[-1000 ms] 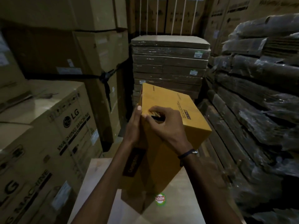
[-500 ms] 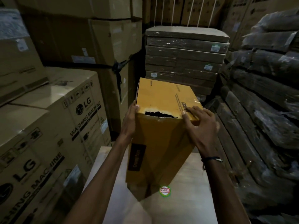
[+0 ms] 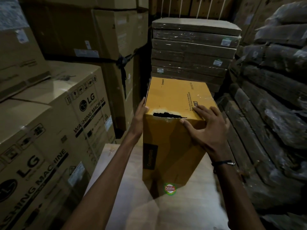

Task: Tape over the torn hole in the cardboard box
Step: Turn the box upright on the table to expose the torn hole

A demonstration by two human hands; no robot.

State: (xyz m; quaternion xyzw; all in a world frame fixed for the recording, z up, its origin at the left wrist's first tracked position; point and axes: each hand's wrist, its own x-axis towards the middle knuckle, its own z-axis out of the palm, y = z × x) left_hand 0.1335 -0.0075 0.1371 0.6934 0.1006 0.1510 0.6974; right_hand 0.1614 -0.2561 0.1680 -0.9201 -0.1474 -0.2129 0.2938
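A tall yellow cardboard box (image 3: 167, 146) stands on a pale table (image 3: 191, 213), tipped a little away from me. A ragged torn hole (image 3: 167, 115) runs along its near top edge. My left hand (image 3: 141, 113) presses flat against the box's upper left side. My right hand (image 3: 206, 127) lies spread over the upper right corner, its thumb just right of the hole and its fingers on top. Clear tape (image 3: 204, 98) shines on the top's right side. No tape roll is in view.
Large LG washing-machine cartons (image 3: 54, 130) stand close on the left. A stack of wrapped flat packs (image 3: 191, 53) rises behind the box. Dark wrapped bundles (image 3: 272, 113) line the right. A round sticker (image 3: 169, 188) sits on the table by the box's base.
My right hand left the hole, which it covered a second ago, and moved to the box's upper right corner. The hole now shows. My view has shifted closer and a little left.
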